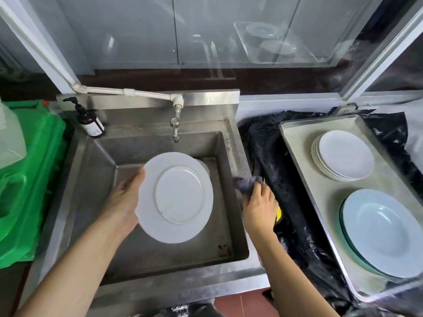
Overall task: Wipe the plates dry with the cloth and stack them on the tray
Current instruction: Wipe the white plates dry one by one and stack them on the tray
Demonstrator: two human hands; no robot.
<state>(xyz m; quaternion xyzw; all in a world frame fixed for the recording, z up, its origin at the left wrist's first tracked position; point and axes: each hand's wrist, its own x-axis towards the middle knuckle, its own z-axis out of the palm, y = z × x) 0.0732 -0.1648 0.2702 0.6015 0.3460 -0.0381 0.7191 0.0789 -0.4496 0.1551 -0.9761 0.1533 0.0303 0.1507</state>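
Note:
My left hand [124,200] grips the left rim of a large white plate [176,197], held over the steel sink [96,161] with its underside facing me. Another plate [204,164] peeks out behind it in the basin. My right hand [259,208] grips a grey cloth [246,184] over the sink's right rim, apart from the plate. On the metal tray [302,138] at the right stand a stack of small white plates [344,155] and a stack of pale blue deep plates [380,232].
A tap [175,124] hangs over the basin's back. A brown pump bottle [90,121] stands at the sink's back left corner. A green bin [29,179] is on the left. Black plastic sheeting [293,202] lies under the tray, with something yellow [278,212] beside my right hand.

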